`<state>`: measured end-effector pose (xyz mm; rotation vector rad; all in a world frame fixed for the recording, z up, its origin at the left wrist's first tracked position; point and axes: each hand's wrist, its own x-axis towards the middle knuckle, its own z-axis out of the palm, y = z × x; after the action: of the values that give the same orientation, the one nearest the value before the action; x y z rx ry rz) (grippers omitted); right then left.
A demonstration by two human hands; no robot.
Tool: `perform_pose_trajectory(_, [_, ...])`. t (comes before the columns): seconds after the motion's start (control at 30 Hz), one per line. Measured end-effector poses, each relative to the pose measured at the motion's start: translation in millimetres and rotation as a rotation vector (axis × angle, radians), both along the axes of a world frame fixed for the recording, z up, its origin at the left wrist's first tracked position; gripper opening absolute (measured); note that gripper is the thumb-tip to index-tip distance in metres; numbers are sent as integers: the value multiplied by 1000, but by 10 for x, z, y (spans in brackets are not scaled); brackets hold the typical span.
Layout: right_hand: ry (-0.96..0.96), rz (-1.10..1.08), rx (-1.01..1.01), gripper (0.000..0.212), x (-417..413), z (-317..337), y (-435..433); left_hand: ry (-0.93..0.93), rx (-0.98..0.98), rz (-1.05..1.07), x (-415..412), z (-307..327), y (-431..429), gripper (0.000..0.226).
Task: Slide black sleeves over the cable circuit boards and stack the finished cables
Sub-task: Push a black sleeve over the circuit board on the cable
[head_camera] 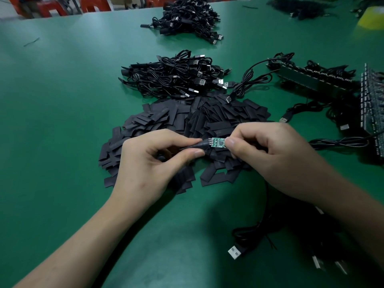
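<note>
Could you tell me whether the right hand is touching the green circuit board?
Touching: the head view shows the right hand pinching the green circuit board at its right end.

Forearms enter from the lower corners; mid-frame, the left hand (153, 163) pinches a sleeve (202, 145), the right hand (270, 161) a circuit board (218, 142).

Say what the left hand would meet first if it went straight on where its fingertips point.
Likely the green circuit board pinched by the right hand, just ahead of the left hand and its black sleeve.
</note>
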<state>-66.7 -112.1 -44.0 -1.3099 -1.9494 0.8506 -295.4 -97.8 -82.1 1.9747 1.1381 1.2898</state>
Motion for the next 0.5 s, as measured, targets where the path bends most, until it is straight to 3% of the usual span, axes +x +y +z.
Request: perform_pose_trajectory(0.5, [-47,41,-116,34,28,-61,61,254,154,-35,-43,90,12,26])
